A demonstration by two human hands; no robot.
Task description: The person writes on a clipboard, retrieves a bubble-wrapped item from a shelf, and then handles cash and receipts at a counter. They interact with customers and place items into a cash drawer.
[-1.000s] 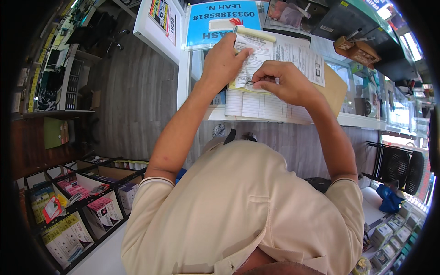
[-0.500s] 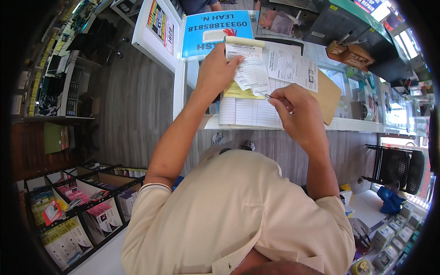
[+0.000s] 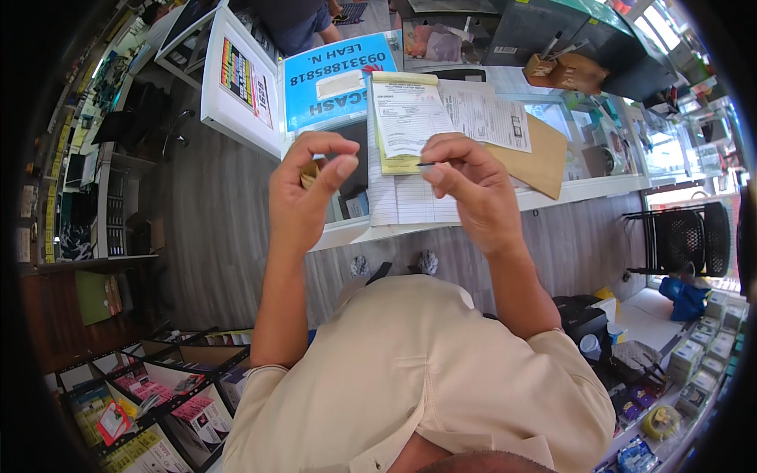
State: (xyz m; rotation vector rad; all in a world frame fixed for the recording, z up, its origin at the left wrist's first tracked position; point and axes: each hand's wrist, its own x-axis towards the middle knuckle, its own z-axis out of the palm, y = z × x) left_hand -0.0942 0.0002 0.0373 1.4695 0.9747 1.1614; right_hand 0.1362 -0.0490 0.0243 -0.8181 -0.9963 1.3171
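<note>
My right hand [image 3: 471,177] pinches a slim pen [image 3: 426,164], its dark tip pointing left, over the lower edge of a pad of forms [image 3: 410,114]. White printed sheets lie on top of the pad, and a yellow sheet [image 3: 398,165] shows beneath them. Under the pad is a ruled notebook [image 3: 402,205]. My left hand [image 3: 307,185] is raised left of the notebook, thumb and forefinger curved and apart. A small yellow-brown patch shows among its other fingers; what it is I cannot make out.
Right of the pad lie a printed sheet [image 3: 493,118] and a brown envelope [image 3: 544,154] on the glass counter. A blue sign [image 3: 339,59] stands at the back left, beside an open white panel [image 3: 236,79]. A wooden pen holder [image 3: 568,72] sits back right. Another person [image 3: 296,24] is beyond the counter.
My left hand has let go of the pad's top sheet and drawn back left and nearer. The sheets now lie flatter. My right hand has moved left with the pen.
</note>
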